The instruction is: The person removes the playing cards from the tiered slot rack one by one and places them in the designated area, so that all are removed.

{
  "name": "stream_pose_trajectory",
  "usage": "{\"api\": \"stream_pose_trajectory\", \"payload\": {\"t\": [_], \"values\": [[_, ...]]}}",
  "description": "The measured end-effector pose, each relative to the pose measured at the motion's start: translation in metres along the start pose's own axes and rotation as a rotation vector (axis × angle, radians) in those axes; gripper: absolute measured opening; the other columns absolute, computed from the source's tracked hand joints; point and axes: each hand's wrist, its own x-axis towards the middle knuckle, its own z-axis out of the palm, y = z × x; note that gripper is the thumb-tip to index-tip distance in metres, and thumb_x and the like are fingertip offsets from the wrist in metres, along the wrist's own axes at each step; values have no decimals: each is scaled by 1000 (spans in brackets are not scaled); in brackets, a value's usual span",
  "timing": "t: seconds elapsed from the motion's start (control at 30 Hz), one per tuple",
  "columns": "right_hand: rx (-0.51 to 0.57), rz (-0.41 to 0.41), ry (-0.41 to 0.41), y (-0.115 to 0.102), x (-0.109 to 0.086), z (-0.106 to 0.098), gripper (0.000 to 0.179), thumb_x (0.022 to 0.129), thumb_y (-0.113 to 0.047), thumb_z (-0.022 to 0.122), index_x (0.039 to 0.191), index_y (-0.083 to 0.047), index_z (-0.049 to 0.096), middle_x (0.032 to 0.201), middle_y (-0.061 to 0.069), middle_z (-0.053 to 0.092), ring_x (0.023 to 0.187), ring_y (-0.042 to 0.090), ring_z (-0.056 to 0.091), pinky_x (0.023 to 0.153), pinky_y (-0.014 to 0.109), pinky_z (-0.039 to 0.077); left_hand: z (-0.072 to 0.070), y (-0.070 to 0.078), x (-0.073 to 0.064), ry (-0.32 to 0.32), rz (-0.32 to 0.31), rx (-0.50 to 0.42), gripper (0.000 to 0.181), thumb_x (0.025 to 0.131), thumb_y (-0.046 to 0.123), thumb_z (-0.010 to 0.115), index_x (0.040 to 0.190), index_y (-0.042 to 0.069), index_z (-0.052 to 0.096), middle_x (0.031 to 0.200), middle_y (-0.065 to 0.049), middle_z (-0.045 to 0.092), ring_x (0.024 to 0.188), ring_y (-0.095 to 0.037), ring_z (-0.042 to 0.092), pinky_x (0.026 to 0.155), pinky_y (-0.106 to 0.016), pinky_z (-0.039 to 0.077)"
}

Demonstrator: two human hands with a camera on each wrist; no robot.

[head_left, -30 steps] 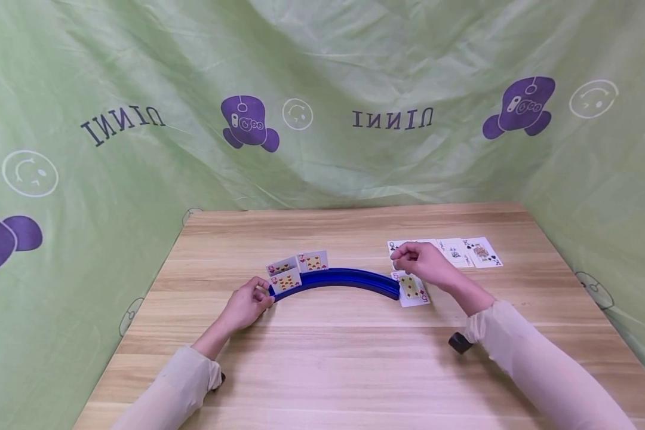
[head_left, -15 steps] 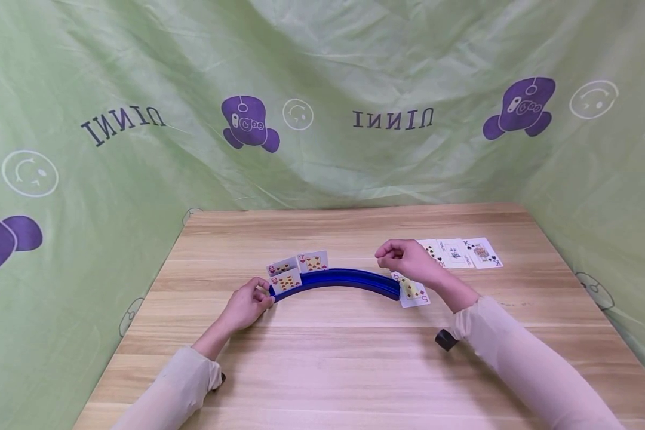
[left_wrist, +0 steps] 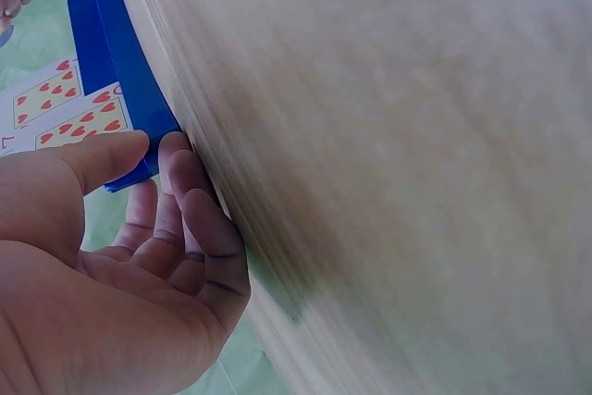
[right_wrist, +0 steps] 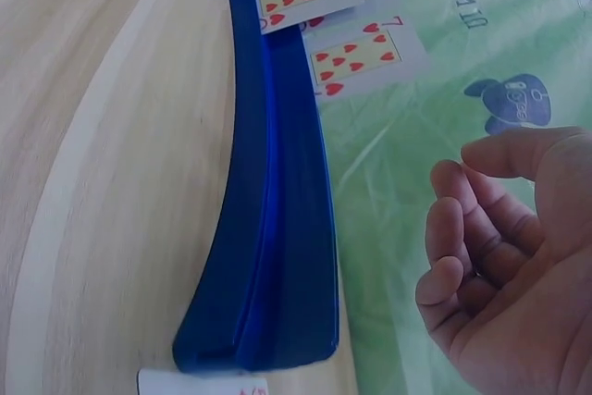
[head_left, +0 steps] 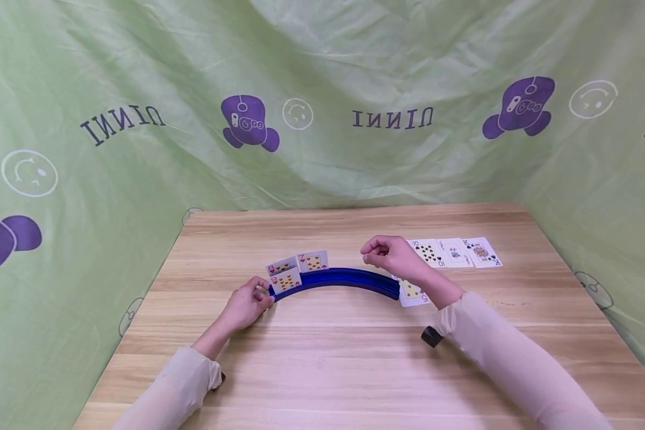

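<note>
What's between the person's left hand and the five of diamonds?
In the head view, a curved blue card holder spans that stretch, bearing the nine, eight and seven of hearts near the left hand.

Creased green cloth [head_left: 322, 54] with purple prints [head_left: 245, 120]; wood-grain table [head_left: 328, 364] before it

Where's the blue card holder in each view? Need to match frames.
Head: blue card holder arcs below picture centre.
Left wrist: upper left, from the top edge down to about mid-height.
Right wrist: tall curve around centre, near top to near bottom.
Shared landmark: left hand at one end: left in head, lower in left wrist, top in right wrist.
</note>
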Motion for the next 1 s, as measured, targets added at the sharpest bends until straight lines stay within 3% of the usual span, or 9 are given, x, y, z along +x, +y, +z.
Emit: {"api": "stream_pose_trajectory", "payload": {"t": [0.23,0.47,1.0], "values": [[-12,-21,30,-2,7,10,13,90,-16,70,101,-9,70,90,5,70,79,13,61,73,25,50,-1,1,1,-1,-10,-3,24,88,11,70,108,8,56,83,-5,72,69,-13,58,66,-29,44],[-21,-38,10,-4,15,21,21,91,-17,69,106,-2,69,91,6,70,80,12,61,74,26,50,-1,2,0,-1,-1,-8,24,87,10,71,107,7,57,83,-6,72,68,-13,58,64,-28,44],[-5,-50,10,-9,28,41,18,90,-16,70,104,-5,70,91,6,70,79,12,61,75,27,50,-2,3,-1,-7,-4,-5,24,88,10,69,108,6,57,85,-6,73,69,-12,58,65,-27,44]]}}
